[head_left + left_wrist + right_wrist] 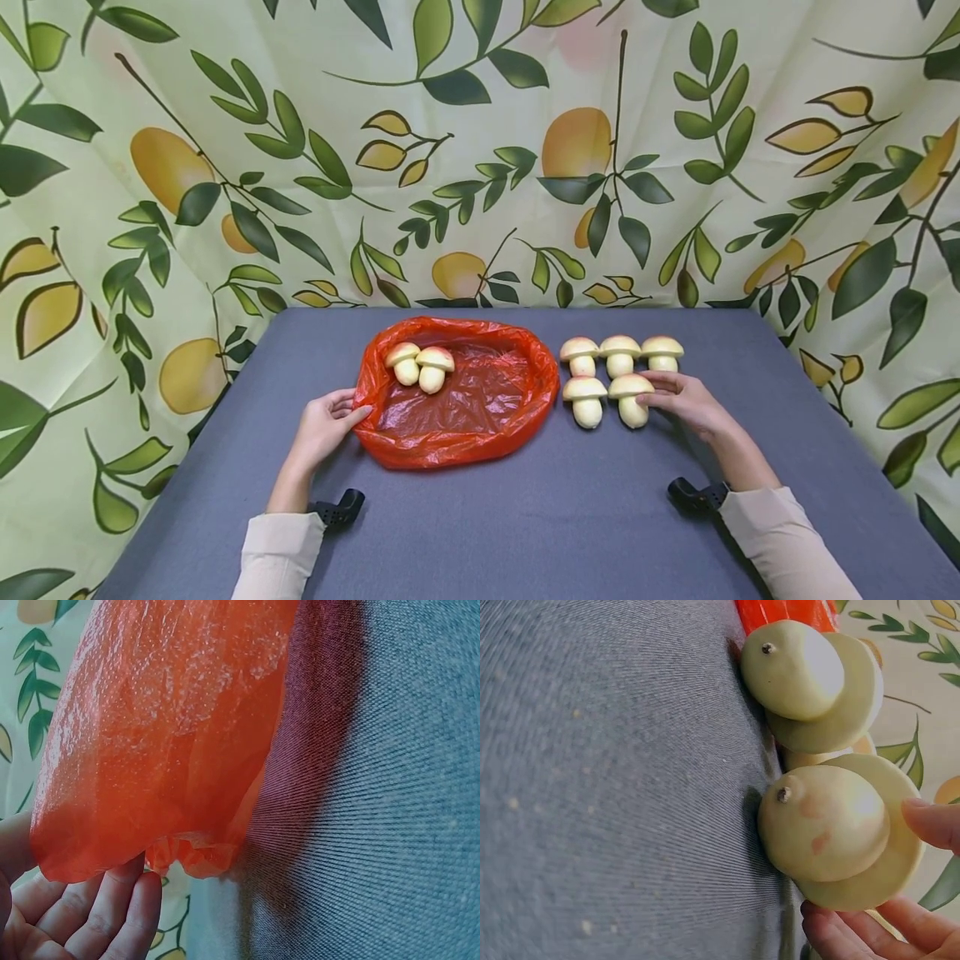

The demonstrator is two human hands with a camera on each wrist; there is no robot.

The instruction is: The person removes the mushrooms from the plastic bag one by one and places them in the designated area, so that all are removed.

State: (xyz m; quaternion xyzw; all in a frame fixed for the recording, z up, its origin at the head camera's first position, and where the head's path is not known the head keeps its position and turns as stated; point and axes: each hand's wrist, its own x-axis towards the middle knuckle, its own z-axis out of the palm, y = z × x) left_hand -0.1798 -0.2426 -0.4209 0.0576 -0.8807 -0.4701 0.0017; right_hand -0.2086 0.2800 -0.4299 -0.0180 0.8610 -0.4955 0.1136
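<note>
My left hand (324, 427) pinches the left rim of a red plastic bag (442, 450), thumb outside and fingers beneath its edge in the left wrist view (97, 915). Inside the bag, at its back left, lie two toy mushrooms (433, 371) with pale stems and pinkish caps. My right hand (686, 404) holds another toy mushroom (632, 400), the right one of the front row. In the right wrist view the thumb is on one side of that mushroom's cap (829, 825) and the fingers are on the other. Its neighbour (795, 671) is close beside it.
One more front-row mushroom (587, 402) lies between the bag and the held one. Behind them stands a back row of three mushrooms (619, 358). All are on a grey-blue cloth table (480, 525), with a leaf-patterned curtain (480, 167) behind.
</note>
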